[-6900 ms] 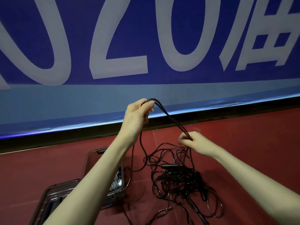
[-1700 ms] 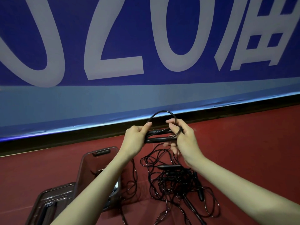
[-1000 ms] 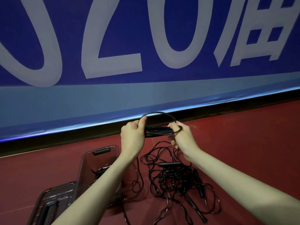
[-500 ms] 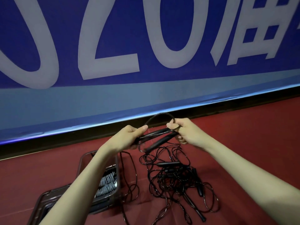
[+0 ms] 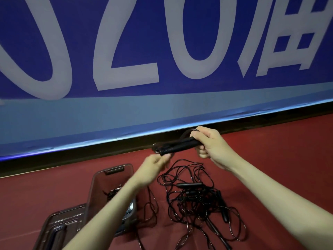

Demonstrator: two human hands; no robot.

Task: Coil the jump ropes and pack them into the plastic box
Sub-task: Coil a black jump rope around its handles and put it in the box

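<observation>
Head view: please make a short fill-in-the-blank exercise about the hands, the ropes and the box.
1. The right hand grips the coiled jump rope in the ____.
2. The tangled ropes lie on the ____ floor.
3. The plastic box lies to the ____ of the tangled ropes.
4. The box lid stands ____.

Missing words: air; red; left; open

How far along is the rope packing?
Done: the plastic box stands open with something coiled inside, partly hidden by the arm. In hand: the right hand grips a wound rope bundle; the left hand pinches its end. Left: a tangled pile of ropes on the floor.
</observation>
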